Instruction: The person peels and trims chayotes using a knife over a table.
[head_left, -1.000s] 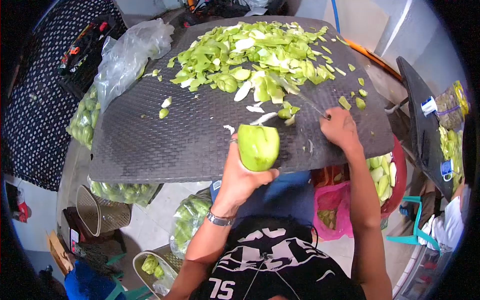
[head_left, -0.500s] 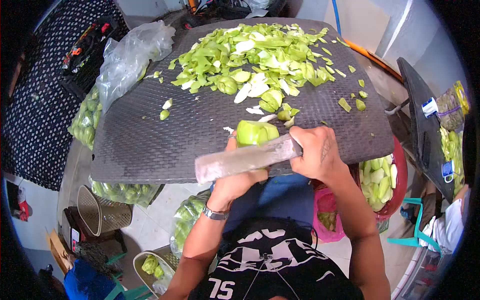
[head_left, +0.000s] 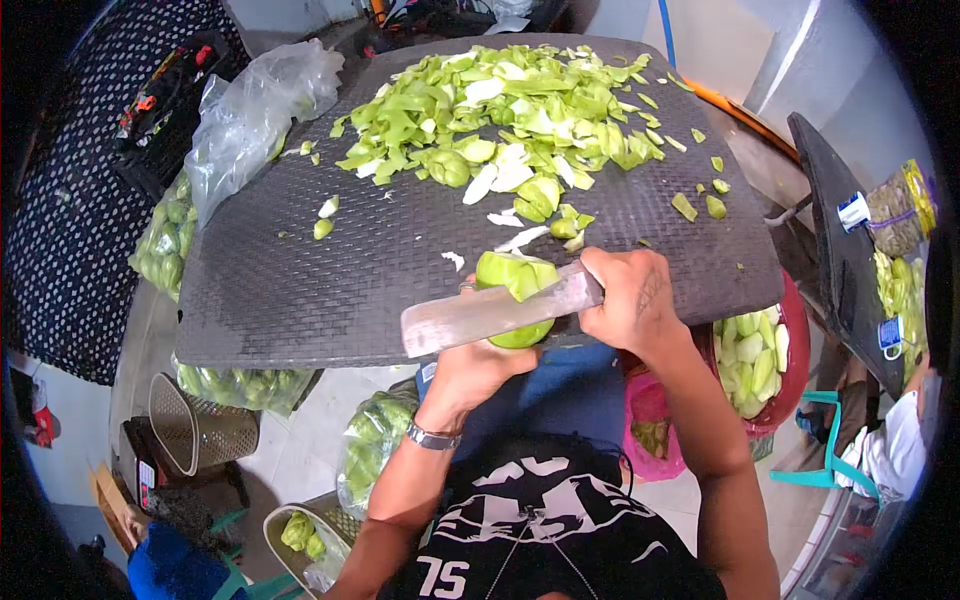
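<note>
Near the front edge of the dark woven-texture table (head_left: 300,270), my left hand (head_left: 472,376) is wrapped round a green chayote (head_left: 515,272) from below. A wide-bladed knife (head_left: 470,318) crosses in front of the chayote, its blade pointing left. My right hand (head_left: 630,300) grips the knife's handle, which is mostly hidden by the fingers. Some skin on the chayote's upper side is partly cut and lifted at the blade. Beyond it lies a large heap of green peelings (head_left: 500,110), with a few loose pieces nearer my hands.
A clear plastic bag (head_left: 255,120) lies on the table's left corner. Below right stands a red basin (head_left: 793,350) of cut pale-green pieces, beside a pink bag (head_left: 650,440). Bags of chayotes (head_left: 375,450) and a beige basket (head_left: 180,425) stand on the floor. A person in blue (head_left: 175,560) is at lower left.
The knife has shifted slightly right and the chayote has turned in my left hand, showing more of its lower side. A flap of skin now lifts at the blade.
</note>
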